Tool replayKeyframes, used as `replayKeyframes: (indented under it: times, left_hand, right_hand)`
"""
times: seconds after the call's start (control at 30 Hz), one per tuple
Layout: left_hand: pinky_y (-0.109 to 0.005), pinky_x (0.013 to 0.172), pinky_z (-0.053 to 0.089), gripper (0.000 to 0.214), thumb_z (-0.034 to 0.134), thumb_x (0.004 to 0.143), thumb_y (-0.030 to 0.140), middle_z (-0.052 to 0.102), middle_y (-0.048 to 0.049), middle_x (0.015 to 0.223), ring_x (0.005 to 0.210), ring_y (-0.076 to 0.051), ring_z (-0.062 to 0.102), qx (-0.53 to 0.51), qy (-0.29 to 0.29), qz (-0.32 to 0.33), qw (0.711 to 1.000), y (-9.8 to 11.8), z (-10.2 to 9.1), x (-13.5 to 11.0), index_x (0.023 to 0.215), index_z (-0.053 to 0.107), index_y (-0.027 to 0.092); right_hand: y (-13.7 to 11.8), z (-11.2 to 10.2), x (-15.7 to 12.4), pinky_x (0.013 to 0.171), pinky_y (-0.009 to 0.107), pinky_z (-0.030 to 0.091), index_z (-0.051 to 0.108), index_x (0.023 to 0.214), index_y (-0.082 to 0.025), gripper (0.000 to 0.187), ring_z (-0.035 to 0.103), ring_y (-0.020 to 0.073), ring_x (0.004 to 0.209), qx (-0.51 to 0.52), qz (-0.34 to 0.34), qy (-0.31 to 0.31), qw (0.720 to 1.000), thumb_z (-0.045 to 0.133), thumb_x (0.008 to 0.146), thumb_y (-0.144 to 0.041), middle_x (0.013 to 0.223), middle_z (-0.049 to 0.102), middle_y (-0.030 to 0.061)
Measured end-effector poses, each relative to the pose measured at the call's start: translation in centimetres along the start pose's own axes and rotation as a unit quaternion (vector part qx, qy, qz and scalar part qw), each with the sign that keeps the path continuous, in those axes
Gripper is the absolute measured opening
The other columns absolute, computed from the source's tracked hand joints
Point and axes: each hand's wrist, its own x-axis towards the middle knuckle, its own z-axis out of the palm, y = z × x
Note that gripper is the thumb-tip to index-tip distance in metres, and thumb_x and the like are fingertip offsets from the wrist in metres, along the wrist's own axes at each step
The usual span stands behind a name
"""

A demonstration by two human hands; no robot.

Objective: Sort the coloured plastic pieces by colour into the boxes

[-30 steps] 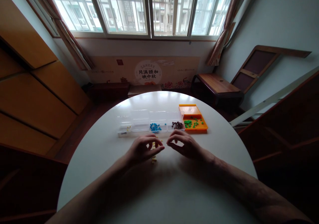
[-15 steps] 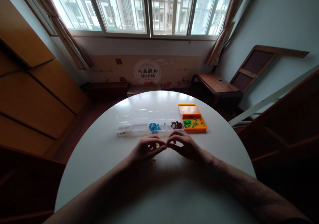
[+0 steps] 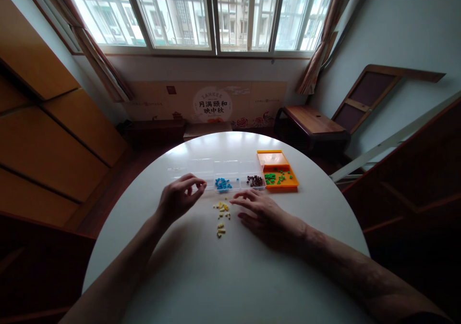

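My left hand (image 3: 182, 195) is raised in front of the clear divided boxes, thumb and forefinger pinched together; whatever lies between them is too small to make out. Several small yellow and cream pieces (image 3: 222, 207) like tiny building bricks lie scattered on the white table (image 3: 201, 271). Just right of them is my right hand (image 3: 257, 208), fingers apart, its fingertips near the pile. Behind the hands, small blue pieces (image 3: 223, 183) and dark brown pieces (image 3: 255, 180) fill sections of the clear plastic box (image 3: 235, 188). My left hand hides the box's left end.
An orange tray (image 3: 292, 185) with small green pieces (image 3: 270, 178) and an upright lid stands to the right of the clear box. Beyond the table are a wooden stool (image 3: 313, 120), a printed panel (image 3: 252, 98) and a barred window. Wooden cabinets (image 3: 54, 141) stand left.
My hands were fingertip to fingertip above the yellow pieces. The left has moved left and slightly up, still pinched; the right has lowered and spread its fingers beside the uncovered pile.
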Motion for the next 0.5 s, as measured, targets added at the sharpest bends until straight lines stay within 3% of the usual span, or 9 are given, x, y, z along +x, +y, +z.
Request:
replayKeyframes:
  times: [0.07, 0.2, 0.5]
  left_hand:
    - [-0.023, 0.062, 0.046, 0.022, 0.066, 0.101, 0.039, 0.078, 0.0001, 0.098, 0.062, -0.009, 0.06, 0.09, -0.001, -0.035, 0.995, -1.5, -1.0, 0.2, 0.096, 0.082, 0.024]
    - [-0.024, 0.063, 0.045, 0.024, 0.064, 0.098, 0.043, 0.078, 0.0024, 0.099, 0.066, -0.011, 0.064, 0.164, -0.021, -0.096, 0.982, -3.2, -2.1, 0.3, 0.1, 0.082, 0.027]
    - [-0.028, 0.062, 0.041, 0.03, 0.06, 0.096, 0.047, 0.079, 0.0016, 0.106, 0.074, -0.016, 0.069, 0.22, -0.07, -0.143, 0.962, -3.8, -3.3, 0.3, 0.102, 0.083, 0.028]
  right_hand:
    - [0.0, -0.1, 0.0, 0.109, 0.048, 0.055, 0.062, 0.148, -0.027, 0.04, 0.063, 0.0274, 0.125, -0.017, -0.006, -0.014, 1.0, 0.063, 0.108, -0.026, 0.143, 0.066, 0.0119]
    - [0.0, -0.3, 0.0, 0.111, 0.047, 0.054, 0.067, 0.14, -0.024, 0.031, 0.064, 0.0257, 0.122, -0.032, -0.018, -0.035, 0.999, 0.059, 0.11, -0.027, 0.139, 0.07, 0.0106]
    - [-0.2, -0.6, 0.0, 0.11, 0.046, 0.055, 0.07, 0.133, -0.023, 0.026, 0.066, 0.0242, 0.119, -0.034, -0.03, -0.03, 0.999, 0.057, 0.111, -0.026, 0.136, 0.073, 0.0089]
